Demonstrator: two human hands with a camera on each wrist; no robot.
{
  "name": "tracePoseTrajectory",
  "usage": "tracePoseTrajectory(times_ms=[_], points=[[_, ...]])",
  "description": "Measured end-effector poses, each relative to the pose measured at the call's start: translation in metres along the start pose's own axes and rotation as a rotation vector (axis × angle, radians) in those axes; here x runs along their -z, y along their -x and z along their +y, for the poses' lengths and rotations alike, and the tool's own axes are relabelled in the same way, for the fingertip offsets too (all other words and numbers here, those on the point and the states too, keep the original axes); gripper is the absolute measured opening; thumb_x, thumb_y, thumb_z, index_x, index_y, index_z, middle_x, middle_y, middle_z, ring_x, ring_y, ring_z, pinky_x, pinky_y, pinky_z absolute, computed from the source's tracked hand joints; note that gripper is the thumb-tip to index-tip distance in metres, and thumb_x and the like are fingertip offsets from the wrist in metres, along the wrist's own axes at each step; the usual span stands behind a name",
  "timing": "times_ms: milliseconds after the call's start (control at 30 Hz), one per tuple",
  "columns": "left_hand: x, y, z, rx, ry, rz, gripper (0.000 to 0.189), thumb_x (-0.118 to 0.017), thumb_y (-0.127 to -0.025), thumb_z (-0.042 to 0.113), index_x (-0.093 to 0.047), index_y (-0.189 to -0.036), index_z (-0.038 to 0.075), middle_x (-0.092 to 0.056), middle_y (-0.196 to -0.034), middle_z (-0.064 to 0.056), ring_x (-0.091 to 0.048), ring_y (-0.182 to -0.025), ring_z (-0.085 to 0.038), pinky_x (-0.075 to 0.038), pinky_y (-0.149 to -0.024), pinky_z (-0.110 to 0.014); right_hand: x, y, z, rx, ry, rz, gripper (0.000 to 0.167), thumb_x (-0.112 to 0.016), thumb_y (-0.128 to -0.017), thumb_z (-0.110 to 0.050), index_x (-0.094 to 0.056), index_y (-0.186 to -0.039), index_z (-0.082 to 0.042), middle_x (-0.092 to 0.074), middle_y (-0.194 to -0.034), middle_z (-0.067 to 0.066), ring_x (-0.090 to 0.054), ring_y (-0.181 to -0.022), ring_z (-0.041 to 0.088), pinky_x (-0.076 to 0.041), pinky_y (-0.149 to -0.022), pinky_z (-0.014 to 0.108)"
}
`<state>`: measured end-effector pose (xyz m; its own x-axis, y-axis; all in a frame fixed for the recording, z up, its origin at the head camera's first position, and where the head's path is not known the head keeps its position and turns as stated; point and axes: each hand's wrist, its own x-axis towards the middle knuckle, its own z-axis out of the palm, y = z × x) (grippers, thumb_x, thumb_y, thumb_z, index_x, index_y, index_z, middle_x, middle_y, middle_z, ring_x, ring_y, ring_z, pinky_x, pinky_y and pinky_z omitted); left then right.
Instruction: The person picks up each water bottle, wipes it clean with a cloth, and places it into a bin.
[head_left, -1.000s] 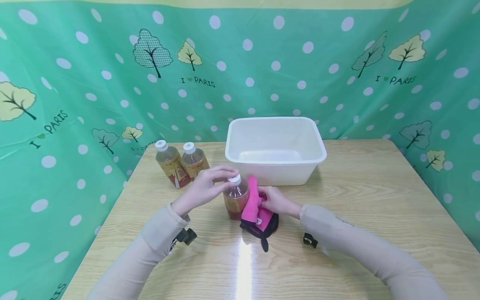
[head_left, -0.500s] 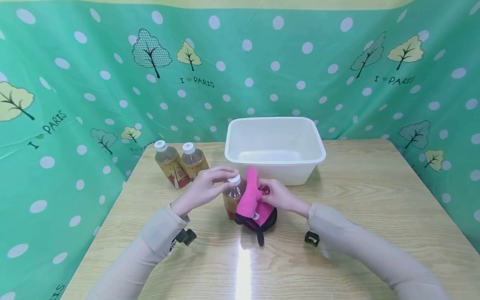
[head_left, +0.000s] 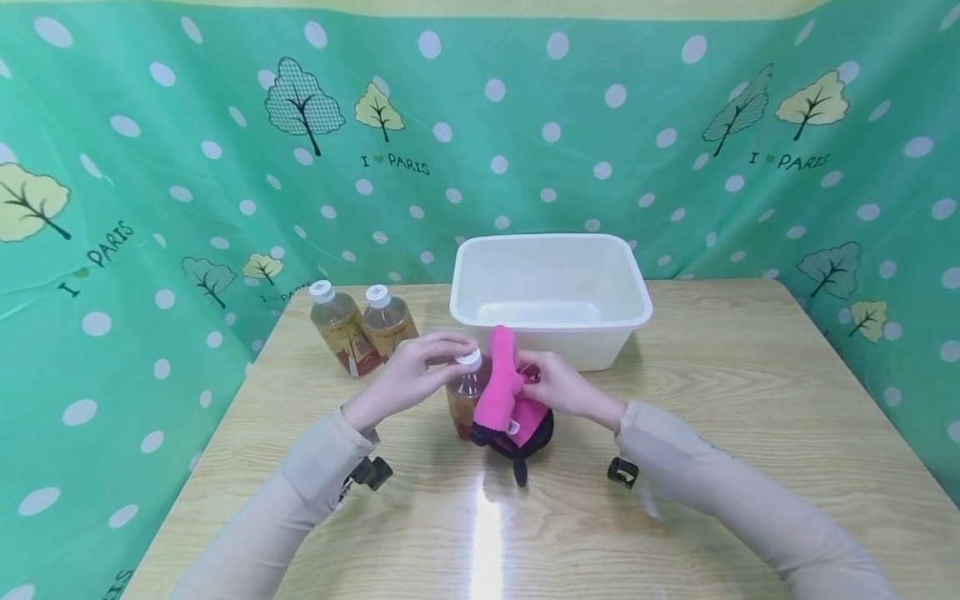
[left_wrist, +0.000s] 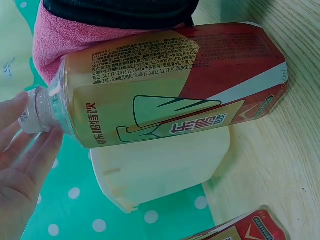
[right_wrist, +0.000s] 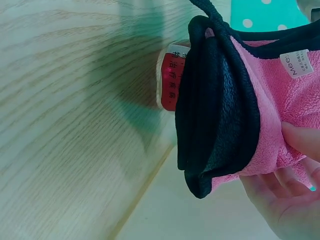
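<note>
My left hand [head_left: 418, 367] grips the white cap [left_wrist: 37, 110] of a drink bottle [left_wrist: 170, 85] that stands upright on the table. Its label is yellow and red, and amber drink shows through. With thumb and fingers, my right hand [head_left: 558, 385] pinches a folded pink towel [head_left: 498, 387] with black edging, a black loop and a small white tag [right_wrist: 296, 63]. The towel is against the bottle's right side and covers part of it in the head view. Seen from the right wrist, only the bottle's red base [right_wrist: 171, 80] shows past the black trim.
Two similar bottles, one left [head_left: 345, 333] and one beside it [head_left: 390, 321], stand at the table's back left. Behind the hands is a white plastic bin [head_left: 555, 346]. A green dotted curtain [head_left: 480, 125] hangs behind the wooden table [head_left: 750, 400].
My right hand has raised the towel and brought it slightly left, over more of the bottle's front; in the last half second it barely moved. My left hand stayed on the cap.
</note>
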<state>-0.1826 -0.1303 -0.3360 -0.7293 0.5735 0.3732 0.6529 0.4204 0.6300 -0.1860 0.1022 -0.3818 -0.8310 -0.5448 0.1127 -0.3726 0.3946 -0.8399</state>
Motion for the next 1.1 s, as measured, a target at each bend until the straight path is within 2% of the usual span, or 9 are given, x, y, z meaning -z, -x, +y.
tracePoseTrajectory(times_ms=[200, 467, 733, 900, 1100], points=[[0.000, 0.000, -0.001, -0.010, 0.003, 0.005, 0.025, -0.065, -0.079, 0.009, -0.064, -0.103, 0.003, -0.062, -0.107, -0.007, -0.056, -0.101, -0.018, -0.048, -0.083, -0.023, -0.004, 0.000, 0.005, 0.010, 0.016, -0.005, 0.012, -0.061, -0.076, 0.004, -0.056, -0.085, -0.002, -0.061, -0.084, 0.012, -0.059, -0.076, 0.020, -0.053, -0.060, 0.020], [-0.001, 0.001, -0.002, -0.015, -0.005, 0.003, 0.024, -0.065, -0.079, 0.010, -0.065, -0.102, 0.004, -0.062, -0.106, -0.006, -0.056, -0.102, -0.017, -0.048, -0.085, -0.023, -0.013, 0.000, 0.019, 0.059, 0.067, -0.007, 0.015, -0.061, -0.074, 0.007, -0.057, -0.087, 0.000, -0.062, -0.084, 0.012, -0.060, -0.078, 0.022, -0.051, -0.066, 0.019], [-0.001, 0.001, -0.001, -0.018, 0.000, 0.006, 0.025, -0.065, -0.078, 0.009, -0.064, -0.103, 0.003, -0.062, -0.107, -0.007, -0.056, -0.102, -0.018, -0.048, -0.085, -0.024, -0.020, -0.001, 0.029, 0.017, 0.098, -0.026, 0.022, -0.062, -0.073, 0.006, -0.059, -0.094, -0.001, -0.063, -0.089, 0.012, -0.060, -0.079, 0.020, -0.051, -0.067, 0.020], [-0.001, 0.001, -0.001, -0.026, -0.001, 0.011, 0.025, -0.066, -0.078, 0.008, -0.064, -0.102, 0.002, -0.062, -0.106, -0.008, -0.056, -0.102, -0.019, -0.048, -0.085, -0.024, -0.025, -0.001, 0.038, -0.001, 0.181, -0.030, 0.026, -0.063, -0.073, 0.004, -0.060, -0.098, -0.003, -0.064, -0.090, 0.010, -0.058, -0.074, 0.014, -0.049, -0.064, 0.019], [-0.001, -0.001, -0.002, -0.029, -0.009, 0.012, 0.024, -0.065, -0.078, 0.008, -0.065, -0.102, 0.003, -0.062, -0.106, -0.007, -0.056, -0.101, -0.017, -0.048, -0.084, -0.023, -0.027, -0.001, 0.040, 0.005, 0.216, -0.019, 0.021, -0.065, -0.072, 0.002, -0.060, -0.092, -0.004, -0.064, -0.086, 0.008, -0.056, -0.071, 0.012, -0.048, -0.063, 0.019]])
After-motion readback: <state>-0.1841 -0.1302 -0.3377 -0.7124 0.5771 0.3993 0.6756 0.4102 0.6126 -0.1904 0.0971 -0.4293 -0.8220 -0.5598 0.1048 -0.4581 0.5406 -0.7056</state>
